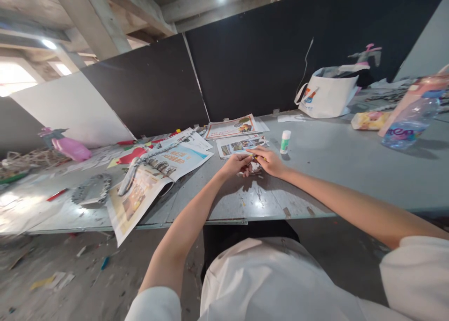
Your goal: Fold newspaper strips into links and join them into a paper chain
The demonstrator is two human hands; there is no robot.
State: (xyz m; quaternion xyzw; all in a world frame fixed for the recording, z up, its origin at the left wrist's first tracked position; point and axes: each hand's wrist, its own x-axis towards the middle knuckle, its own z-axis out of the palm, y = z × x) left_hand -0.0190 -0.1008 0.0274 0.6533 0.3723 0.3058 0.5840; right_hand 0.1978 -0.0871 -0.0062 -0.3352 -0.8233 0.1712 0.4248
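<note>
My left hand (pixel 239 165) and my right hand (pixel 268 161) meet above the grey table (pixel 333 171), near its front edge. The fingers of both are bent round a small piece with yellow bits, too small to make out. Just under them lies a small crumpled printed scrap (pixel 255 168), partly hidden by the fingers. Printed sheets (pixel 233 146) lie right behind my hands. A glue stick (pixel 285 142) with a green and white label stands upright to the right of my right hand.
An open magazine (pixel 133 199) overhangs the front edge at left, with a grey braided strip (pixel 131 173) on it. Further left are a braided ring (pixel 91 189), a red pen (pixel 56 194) and a pink spray bottle (pixel 72 148). A white bag (pixel 326 94) and water bottle (pixel 410 120) stand right.
</note>
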